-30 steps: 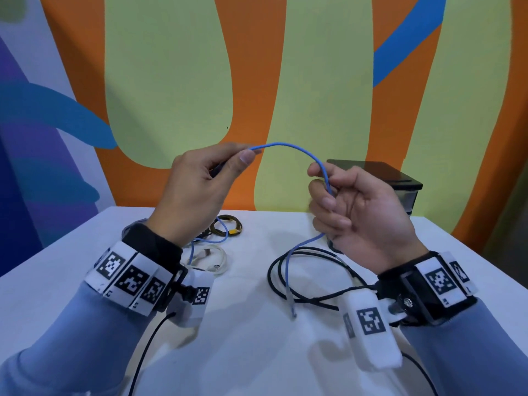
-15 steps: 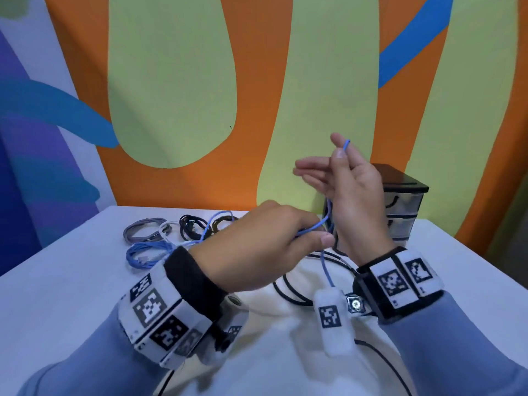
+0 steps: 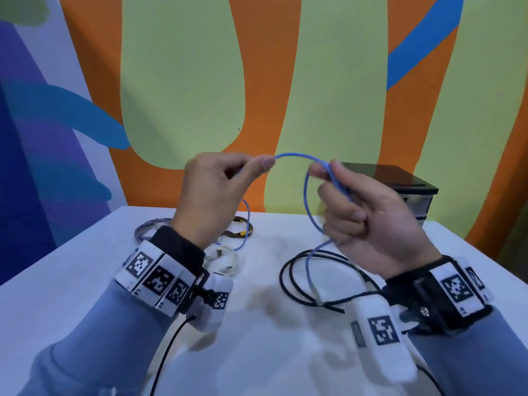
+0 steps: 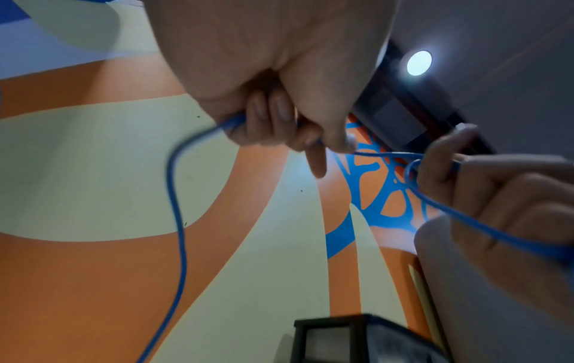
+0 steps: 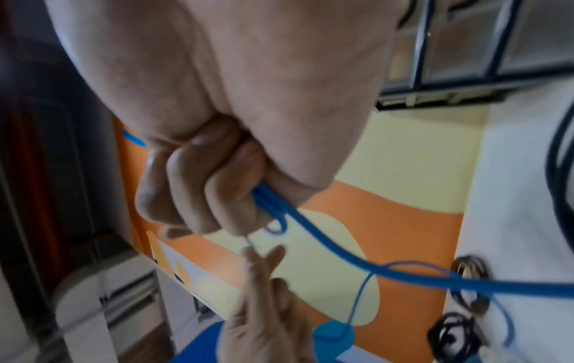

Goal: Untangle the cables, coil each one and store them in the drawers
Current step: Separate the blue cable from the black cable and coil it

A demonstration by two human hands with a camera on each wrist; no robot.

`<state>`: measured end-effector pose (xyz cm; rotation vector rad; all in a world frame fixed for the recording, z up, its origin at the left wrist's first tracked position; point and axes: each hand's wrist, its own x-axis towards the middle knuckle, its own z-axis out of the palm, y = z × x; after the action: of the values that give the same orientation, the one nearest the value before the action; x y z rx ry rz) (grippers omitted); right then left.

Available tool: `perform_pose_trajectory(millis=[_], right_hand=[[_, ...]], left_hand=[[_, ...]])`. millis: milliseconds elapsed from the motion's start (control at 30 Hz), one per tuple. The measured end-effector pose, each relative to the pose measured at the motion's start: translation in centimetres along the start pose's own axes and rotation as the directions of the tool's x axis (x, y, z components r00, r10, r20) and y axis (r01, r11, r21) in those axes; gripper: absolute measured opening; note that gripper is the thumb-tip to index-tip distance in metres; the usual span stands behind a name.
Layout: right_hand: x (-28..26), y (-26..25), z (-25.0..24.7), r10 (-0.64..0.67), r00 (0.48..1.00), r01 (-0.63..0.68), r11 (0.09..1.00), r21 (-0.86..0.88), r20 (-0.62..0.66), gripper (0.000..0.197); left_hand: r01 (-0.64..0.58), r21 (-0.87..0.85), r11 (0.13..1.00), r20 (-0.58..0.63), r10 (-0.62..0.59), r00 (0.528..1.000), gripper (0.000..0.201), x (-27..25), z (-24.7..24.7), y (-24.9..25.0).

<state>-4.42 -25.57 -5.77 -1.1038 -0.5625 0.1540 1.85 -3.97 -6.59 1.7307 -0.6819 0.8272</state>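
Note:
Both hands hold a thin blue cable (image 3: 297,156) up above the white table (image 3: 71,281). My left hand (image 3: 217,195) pinches it between thumb and forefinger; from there it arcs right to my right hand (image 3: 363,212). That fist grips a loop of the blue cable (image 5: 298,221), and a strand hangs down to the table (image 3: 307,264). From the left hand the blue cable (image 4: 177,221) drops toward the tabletop. The drawer unit (image 3: 411,192), black-topped with clear drawers, stands at the back right behind the right hand.
A loose black cable (image 3: 288,281) lies on the table under the right hand. Behind the left wrist lie a grey cable (image 3: 145,227), a white cable (image 3: 225,260) and a brown coil with a yellow tip (image 3: 241,228). A painted wall stands close behind.
Half a second ago my left hand was low beside the raised, open right hand. Now it has lifted up and left, and the right hand has closed around another loop.

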Motion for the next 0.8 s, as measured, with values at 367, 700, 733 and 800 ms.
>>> perform_pose_trajectory(millis=[367,700,733,800], right_hand=[[1.4,1.0,-1.9,-0.442,0.806,0.235,0.85,-0.472,-0.394,0.037],[-0.4,0.5,-0.9,0.057,0.996,-0.047,0.991,-0.124,0.075,0.037],[-0.6,0.1,-1.1,0.025,0.994,-0.023,1.0,-0.016,0.108,0.037],[-0.7,-0.5,-1.7,-0.08,0.978,0.047,0.984,0.171,0.191,0.037]], left_hand=[[-0.206,0.083,0.975,0.469,0.144,0.871,0.016,-3.0,3.4,3.4],[-0.092,-0.119,0.989,-0.081,0.082,0.993,0.02,0.1,-0.8,0.2],[-0.069,-0.084,0.994,-0.086,0.062,0.994,0.028,0.3,-0.9,-0.7],[0.027,0.085,0.996,0.033,-0.029,0.999,0.037,0.4,-0.7,-2.2]])
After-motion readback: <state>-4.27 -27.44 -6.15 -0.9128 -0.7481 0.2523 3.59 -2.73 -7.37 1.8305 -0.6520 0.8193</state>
